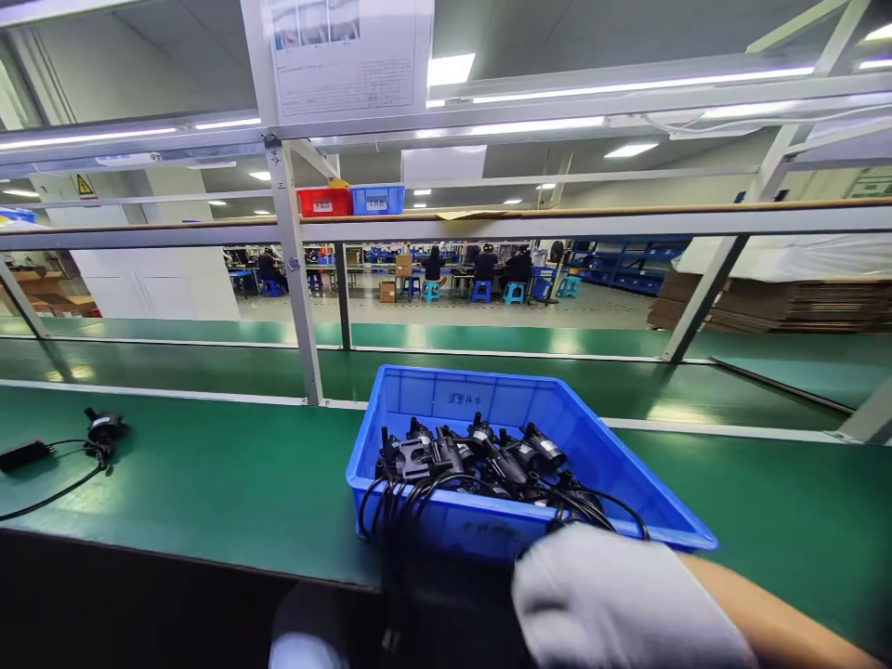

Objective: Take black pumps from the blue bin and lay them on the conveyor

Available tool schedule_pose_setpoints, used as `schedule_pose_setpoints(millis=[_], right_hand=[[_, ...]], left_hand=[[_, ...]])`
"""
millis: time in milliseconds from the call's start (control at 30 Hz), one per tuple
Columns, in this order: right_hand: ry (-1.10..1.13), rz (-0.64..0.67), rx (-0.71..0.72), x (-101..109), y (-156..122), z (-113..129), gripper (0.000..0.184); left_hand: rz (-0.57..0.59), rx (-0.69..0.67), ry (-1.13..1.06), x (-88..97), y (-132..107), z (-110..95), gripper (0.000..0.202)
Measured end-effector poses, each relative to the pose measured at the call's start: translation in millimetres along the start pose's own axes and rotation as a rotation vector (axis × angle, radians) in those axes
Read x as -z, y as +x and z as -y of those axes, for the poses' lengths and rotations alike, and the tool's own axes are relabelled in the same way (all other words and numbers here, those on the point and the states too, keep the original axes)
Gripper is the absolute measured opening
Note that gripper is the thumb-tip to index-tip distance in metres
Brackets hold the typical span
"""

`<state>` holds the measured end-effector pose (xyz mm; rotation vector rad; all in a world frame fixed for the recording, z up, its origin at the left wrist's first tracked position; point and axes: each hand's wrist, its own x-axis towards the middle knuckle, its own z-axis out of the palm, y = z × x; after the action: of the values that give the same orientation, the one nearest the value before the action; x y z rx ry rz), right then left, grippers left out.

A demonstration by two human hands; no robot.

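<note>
My right hand (599, 595), in a white glove, is at the front right of a blue plastic bin (627, 478). Its fingers look curled and are blurred; black cables (592, 509) run over the bin's front rim and disappear behind the glove, so what it holds is hidden. Inside the bin lies a pile of small black pump-like units (512, 465) with short spouts and pale labels. More cables (397, 530) hang in a bundle over the front left rim, down past the table edge. I do not see my left hand.
On the green tabletop (229, 474), at the left, lies another black unit (104, 427) with a cable and a small black box (24, 455). Metal uprights (296, 279) stand behind the bin. A red bin (325, 202) and a small blue bin (377, 199) sit on the shelf. People sit far back.
</note>
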<state>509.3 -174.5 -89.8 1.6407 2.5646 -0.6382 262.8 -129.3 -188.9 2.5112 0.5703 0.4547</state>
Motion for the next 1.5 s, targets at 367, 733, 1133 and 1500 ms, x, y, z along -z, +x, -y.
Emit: schedule_pose_setpoints(millis=[367,733,1133,1500], right_hand=[[-0.084,-0.089,-0.007,53.2,192.3,-26.4,0.030],[-0.197,-0.397,0.016,110.4,110.7,22.4,0.015],[-0.281,-0.429,0.099,94.4,86.5,107.6,0.016],[0.668,-0.696,-0.115,-25.8,88.2,89.4,0.032]], left_hand=[[-0.312,0.356,0.040,103.8,-4.5,27.5,0.037],[-0.377,0.267,0.118,131.6,89.5,22.4,0.081],[-0.767,0.340,0.418,88.2,36.0,-16.9,0.063],[-1.284,0.133,-0.975,122.1,-72.1,-47.1,0.053]])
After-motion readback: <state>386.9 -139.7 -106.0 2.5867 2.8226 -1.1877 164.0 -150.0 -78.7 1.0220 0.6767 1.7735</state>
